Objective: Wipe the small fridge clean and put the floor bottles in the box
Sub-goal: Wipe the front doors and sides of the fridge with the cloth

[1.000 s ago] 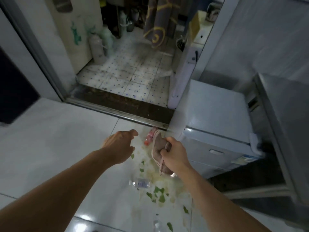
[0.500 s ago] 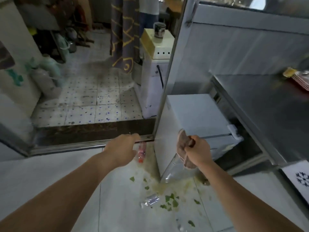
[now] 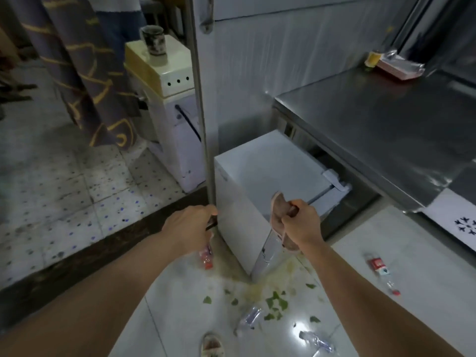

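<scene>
The small white fridge (image 3: 270,163) stands on the floor, tucked half under a steel counter. My right hand (image 3: 301,222) grips a pinkish-brown cloth (image 3: 279,212) and holds it against the fridge's near corner. My left hand (image 3: 192,225) hangs by the fridge's left edge next to the metal door frame, fingers loosely curled, holding nothing that I can make out. Plastic bottles lie on the floor: a red-labelled bottle (image 3: 206,257) under my left hand, another red-labelled bottle (image 3: 381,269) at the right, and two clear crushed bottles (image 3: 251,316) (image 3: 315,340) near the bottom. No box is in view.
Green leaf scraps and a yellowish spill (image 3: 273,300) spread over the white tiles before the fridge. The steel counter (image 3: 386,130) overhangs at the right. A metal door frame (image 3: 203,124) and a dark threshold (image 3: 103,243) border a tiled room holding a white machine (image 3: 167,99) and a curtain.
The view swung right and closer to the fridge. My right hand with the cloth rose onto the fridge's corner. My left hand moved up to the fridge's left edge.
</scene>
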{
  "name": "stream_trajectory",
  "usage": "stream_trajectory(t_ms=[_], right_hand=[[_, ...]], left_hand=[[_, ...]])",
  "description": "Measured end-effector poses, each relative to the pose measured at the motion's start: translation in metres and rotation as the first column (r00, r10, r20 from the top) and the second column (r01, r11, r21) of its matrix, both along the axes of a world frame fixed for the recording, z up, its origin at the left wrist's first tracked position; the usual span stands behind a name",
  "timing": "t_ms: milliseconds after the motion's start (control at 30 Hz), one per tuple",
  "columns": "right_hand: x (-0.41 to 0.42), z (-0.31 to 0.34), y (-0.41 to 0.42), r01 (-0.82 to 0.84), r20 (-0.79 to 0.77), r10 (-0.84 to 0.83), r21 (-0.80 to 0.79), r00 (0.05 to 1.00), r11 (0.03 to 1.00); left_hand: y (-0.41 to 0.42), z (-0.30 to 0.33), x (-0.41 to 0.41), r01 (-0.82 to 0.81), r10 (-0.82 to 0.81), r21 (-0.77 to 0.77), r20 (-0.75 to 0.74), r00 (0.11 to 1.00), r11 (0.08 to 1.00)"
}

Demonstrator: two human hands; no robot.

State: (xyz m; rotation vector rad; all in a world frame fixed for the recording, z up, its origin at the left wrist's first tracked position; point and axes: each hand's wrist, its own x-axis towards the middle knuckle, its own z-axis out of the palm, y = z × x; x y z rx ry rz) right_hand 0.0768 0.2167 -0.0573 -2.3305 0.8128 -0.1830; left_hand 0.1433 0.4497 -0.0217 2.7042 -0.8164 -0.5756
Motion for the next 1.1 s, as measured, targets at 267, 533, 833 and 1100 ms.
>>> stream_trajectory(t_ms=[267,533,833,1100], right_hand=[[0.063,-0.014,0.004,0.126,-0.006,-0.126,0.073,0.992,0.989],[0.064,-0.028,0.010,0.393,-0.085,-0.387,0.074,0.918,0.916],[0.025,-0.054,0.081,0.779,-0.064,-0.777,0.035,0.626,0.626],[0.019,-0.096,0.130,0.769,0.085,-0.764,-0.080,0.639,0.634]], left_hand=[[-0.031,-0.023,0.096,0.219,-0.219,0.000,-0.039,0.975,0.976],[-0.067,-0.063,0.147,0.487,-0.486,0.037,-0.028,0.873,0.873],[-0.065,-0.108,0.179,0.777,-0.780,0.084,-0.002,0.626,0.624],[-0.084,-0.143,0.177,0.820,-0.804,0.052,0.240,0.544,0.570]])
